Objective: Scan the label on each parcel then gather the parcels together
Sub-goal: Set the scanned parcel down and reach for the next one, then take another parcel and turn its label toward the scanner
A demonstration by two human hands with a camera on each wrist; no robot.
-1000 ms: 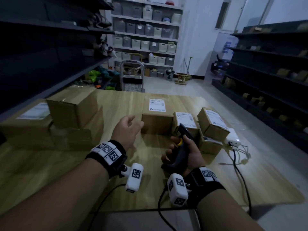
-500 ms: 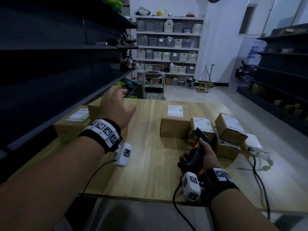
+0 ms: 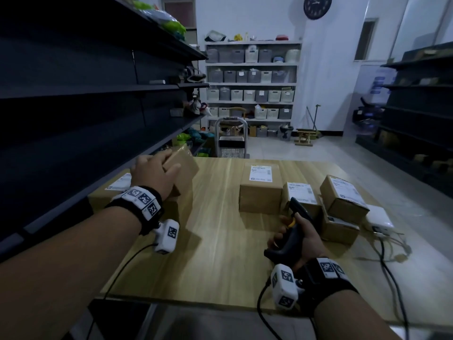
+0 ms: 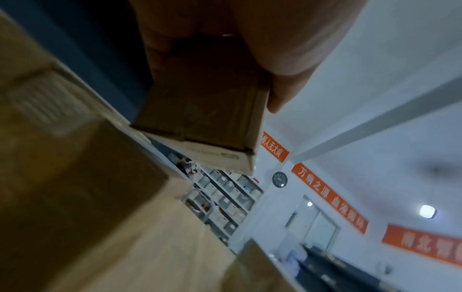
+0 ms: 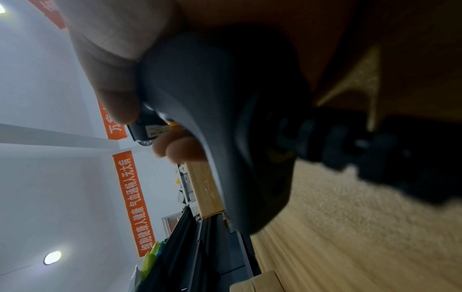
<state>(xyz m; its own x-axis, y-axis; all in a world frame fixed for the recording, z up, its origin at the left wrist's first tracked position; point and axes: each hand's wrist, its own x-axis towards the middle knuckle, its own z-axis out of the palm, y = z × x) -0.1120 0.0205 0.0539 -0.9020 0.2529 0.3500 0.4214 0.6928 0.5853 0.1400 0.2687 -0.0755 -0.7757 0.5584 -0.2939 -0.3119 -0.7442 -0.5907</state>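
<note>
My left hand [image 3: 161, 169] grips a plain brown parcel [image 3: 185, 165] at the table's left and holds it tilted above a larger labelled box [image 3: 115, 190]. In the left wrist view the thumb [image 4: 287, 75] presses the side of that parcel [image 4: 205, 110]. My right hand [image 3: 297, 238] rests on the table, curled round a black handheld scanner [image 3: 294, 224] whose handle [image 5: 220, 118] fills the right wrist view. Right of centre stand labelled parcels: a medium one [image 3: 261, 192], a small one [image 3: 302, 196], and another [image 3: 343, 201] stacked on a flat box [image 3: 339, 228].
A white adapter [image 3: 378, 218] with trailing cables [image 3: 389, 244] lies at the table's right edge. Dark shelving [image 3: 73, 114] runs close along the left side. A hand trolley [image 3: 230, 141] stands beyond the wooden table [image 3: 220, 253], and more dark racks [image 3: 416, 119] line the right.
My left hand swung left from the table's middle, came down on the top parcel of the left stack and took hold of it, tilting it up. The right hand kept still with the scanner.
</note>
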